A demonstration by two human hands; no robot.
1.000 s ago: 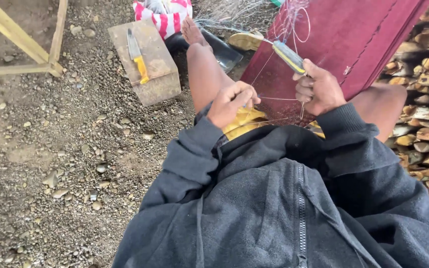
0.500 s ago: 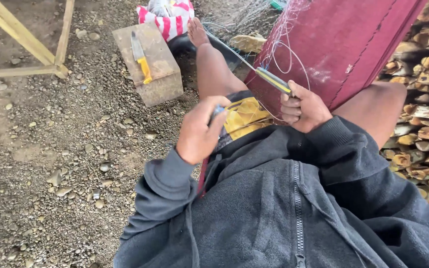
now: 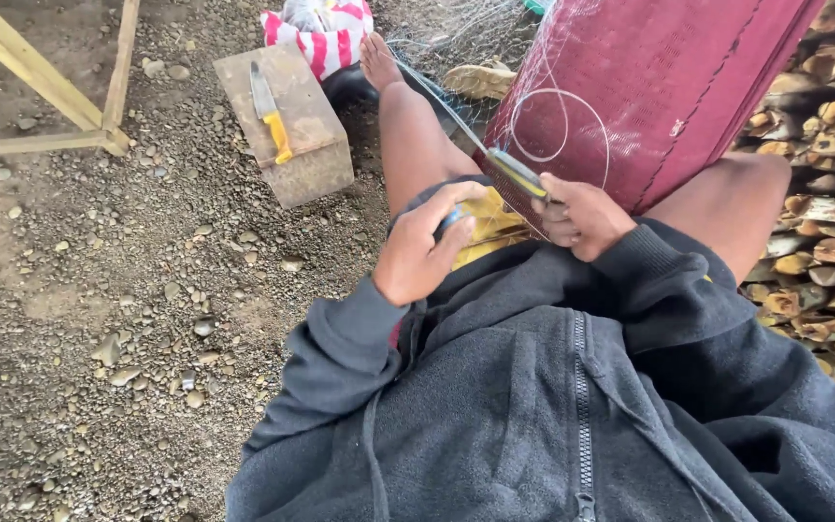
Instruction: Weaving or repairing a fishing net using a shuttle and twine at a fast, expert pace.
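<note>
Both hands closed: right hand (image 3: 582,215) grips a netting needle (image 3: 509,174), left hand (image 3: 419,253) pinches a small blue piece (image 3: 451,217). Loose line (image 3: 558,126) loops over the maroon net (image 3: 649,87); it could snag and tangle.

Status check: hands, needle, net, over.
Right hand gripping netting needle, line looped above. Left hand pinching a small blue thing at the lap. Maroon net on the knees; nothing blocking.

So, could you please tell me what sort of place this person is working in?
Probably an outdoor yard or open work shed. The ground is gravel, split firewood is stacked along one side, and a knife lies on a wooden block. The right hand holds a netting needle against a dark red net.
</note>
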